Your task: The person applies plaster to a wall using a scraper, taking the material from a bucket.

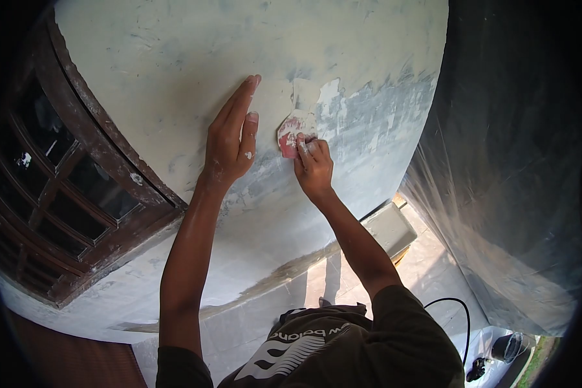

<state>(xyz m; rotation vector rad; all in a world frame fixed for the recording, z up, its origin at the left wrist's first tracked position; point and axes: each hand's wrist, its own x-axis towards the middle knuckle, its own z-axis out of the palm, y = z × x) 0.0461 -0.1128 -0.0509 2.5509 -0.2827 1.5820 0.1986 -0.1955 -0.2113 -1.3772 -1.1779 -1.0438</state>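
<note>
A putty scraper (296, 134), reddish and smeared with white filler, is pinched in my right hand (314, 169) against the wall (174, 84). Fresh white filler (306, 94) shows on the surface just above its blade. My left hand (231, 139) is raised to the left of the scraper, fingers stretched upward and thumb apart, over the coated part of the wall. Specks of white stick to its thumb and wrist. Right of the scraper, the wall has a patchy grey-blue area (368, 123) with white streaks.
A dark wooden window frame (103, 239) with glass panes borders the wall at left. Clear plastic sheeting (498, 213) hangs at right. Below are a pale rectangular container (391, 229), a tiled floor (427, 252), a black cable (467, 317) and a dark bucket (506, 347).
</note>
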